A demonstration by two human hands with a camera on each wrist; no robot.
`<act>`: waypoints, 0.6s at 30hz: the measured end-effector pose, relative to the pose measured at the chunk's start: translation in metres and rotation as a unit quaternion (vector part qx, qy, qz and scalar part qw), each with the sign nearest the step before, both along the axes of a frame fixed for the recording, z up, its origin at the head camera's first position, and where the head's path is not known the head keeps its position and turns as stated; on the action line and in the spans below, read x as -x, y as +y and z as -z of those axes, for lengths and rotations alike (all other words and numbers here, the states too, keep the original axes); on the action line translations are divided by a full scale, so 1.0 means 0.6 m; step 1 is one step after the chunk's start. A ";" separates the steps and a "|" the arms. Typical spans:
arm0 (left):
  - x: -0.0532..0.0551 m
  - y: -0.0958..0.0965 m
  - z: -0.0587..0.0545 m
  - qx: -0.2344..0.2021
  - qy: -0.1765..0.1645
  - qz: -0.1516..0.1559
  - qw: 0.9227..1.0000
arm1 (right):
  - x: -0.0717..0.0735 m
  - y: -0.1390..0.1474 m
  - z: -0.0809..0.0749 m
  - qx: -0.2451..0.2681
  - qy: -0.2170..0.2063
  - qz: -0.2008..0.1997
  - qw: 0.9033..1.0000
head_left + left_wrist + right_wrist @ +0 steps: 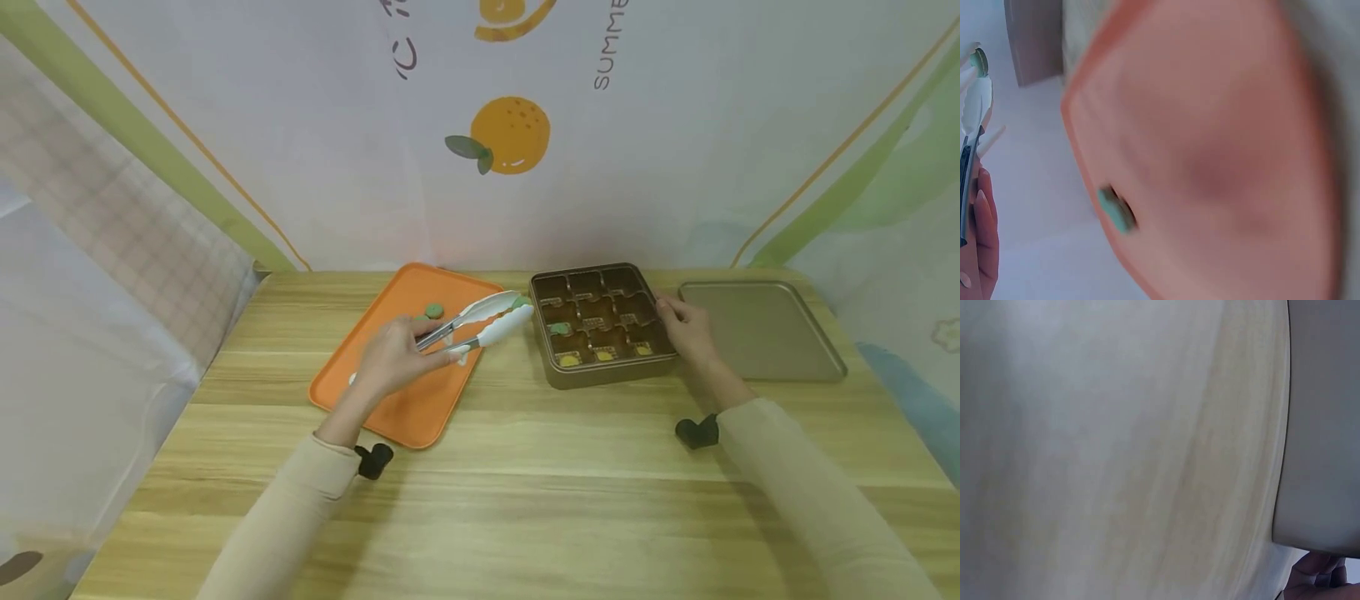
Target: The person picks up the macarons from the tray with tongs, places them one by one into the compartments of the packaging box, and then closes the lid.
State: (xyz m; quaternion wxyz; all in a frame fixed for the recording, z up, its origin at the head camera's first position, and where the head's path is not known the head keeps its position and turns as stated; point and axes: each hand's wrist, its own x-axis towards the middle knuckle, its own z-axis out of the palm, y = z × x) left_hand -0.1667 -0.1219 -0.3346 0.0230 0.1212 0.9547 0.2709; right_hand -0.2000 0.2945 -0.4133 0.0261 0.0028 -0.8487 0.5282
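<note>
My left hand (393, 354) grips a pair of white-tipped metal tongs (491, 318) above the orange tray (416, 429). Between the tong tips is a green cookie (980, 61), clearest in the left wrist view. The tips point at the near left side of a brown metal box (600, 375) with a divided insert. One compartment bears a green cookie (559, 328); yellow pieces (604, 356) lie in the front row. My right hand (688, 329) holds the box by its right side; only some of its fingers (1319, 569) show in the right wrist view.
On the orange tray lie green cookies (434, 310), partly behind the left hand. A flat metal lid (761, 329) lies right of the box. A printed cloth (360, 192) hangs along the table's back edge.
</note>
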 end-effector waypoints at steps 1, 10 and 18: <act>0.004 0.011 0.000 -0.001 -0.001 0.006 1.000 | 0.001 0.000 0.001 -0.001 0.000 -0.001 1.000; 0.035 0.095 0.004 0.005 0.000 0.033 0.999 | 0.003 0.000 0.003 -0.009 -0.002 0.010 1.000; 0.053 0.150 0.009 0.017 -0.017 0.050 0.998 | -0.001 -0.001 0.001 -0.008 -0.002 0.010 1.000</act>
